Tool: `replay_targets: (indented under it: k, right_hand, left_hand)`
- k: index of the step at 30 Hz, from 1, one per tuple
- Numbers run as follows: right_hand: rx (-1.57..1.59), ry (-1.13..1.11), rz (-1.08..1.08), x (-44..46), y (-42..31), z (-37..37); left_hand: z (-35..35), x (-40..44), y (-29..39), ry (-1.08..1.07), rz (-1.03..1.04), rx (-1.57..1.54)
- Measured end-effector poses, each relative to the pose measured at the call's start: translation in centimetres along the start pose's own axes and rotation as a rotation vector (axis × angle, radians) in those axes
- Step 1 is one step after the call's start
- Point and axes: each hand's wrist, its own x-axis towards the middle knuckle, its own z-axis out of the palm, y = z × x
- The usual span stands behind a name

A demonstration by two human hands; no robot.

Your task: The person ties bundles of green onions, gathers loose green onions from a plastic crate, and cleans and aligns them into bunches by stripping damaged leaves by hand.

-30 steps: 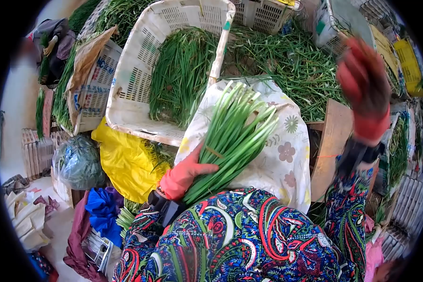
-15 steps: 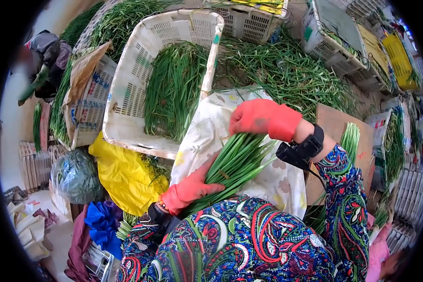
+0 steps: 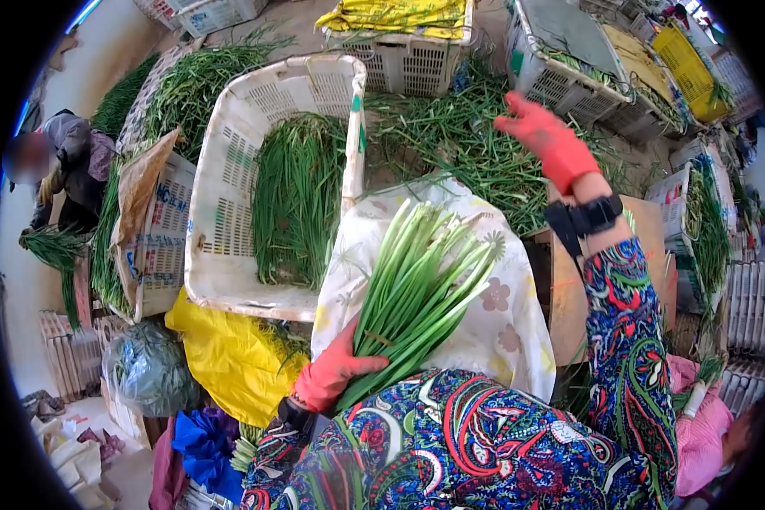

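My left hand [image 3: 336, 371], in a red glove, is closed round the lower part of a bunch of green stalks [image 3: 421, 297], whose pale ends fan out away from me. The bunch rests over a white flowered cloth [image 3: 518, 285] on my lap. My right hand [image 3: 540, 132], also gloved in red, is raised with fingers apart and nothing in it, above loose green leaves [image 3: 459, 153]. Ahead and to the left, a white crate [image 3: 208, 212] holds more long green stalks [image 3: 297, 200].
A wooden board [image 3: 595, 276] stands right of the cloth. Yellow sheeting [image 3: 234, 361] and a stuffed plastic bag [image 3: 149, 365] lie at left. Lidded crates [image 3: 569, 85] stand at the upper right. Another person [image 3: 76, 161] holds greens at far left; someone in pink [image 3: 697, 425] is at lower right.
My right hand has moved from the tips of the bunch out to the upper right and opened. My left hand still grips the bunch. The view has shifted, and crates appear lower.
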Motion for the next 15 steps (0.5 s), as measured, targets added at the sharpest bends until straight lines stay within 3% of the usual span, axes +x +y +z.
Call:
replay_targets:
  k: [3, 4, 5, 7, 9, 15]
  right_hand:
    - [0.662, -0.449, -0.179, -4.9, -3.5, 0.5]
    - [0.577, -0.428, -0.401, -6.9, -5.9, 0.5]
    - [0.605, -0.593, -0.178, -7.5, -7.8, 1.4]
    - [0.263, -0.686, -0.186, -8.8, -10.5, 1.8]
    - [0.166, -0.965, 0.026, -8.1, -11.3, 3.3]
    - [0.215, -0.959, -0.043, -8.1, -11.5, 3.5]
  left_hand:
    - [0.5, 0.3, 0.7, -0.021, 0.032, 0.036]
    - [0.9, 0.4, 1.0, -0.024, 0.037, 0.053]
    - [1.2, 0.4, 1.2, -0.024, 0.04, 0.069]
    - [1.3, 0.5, 1.2, -0.043, 0.05, 0.139]
    - [1.4, 0.5, 1.1, -0.048, 0.041, 0.15]
    - [1.7, 0.0, 1.1, -0.013, 0.015, 0.153]
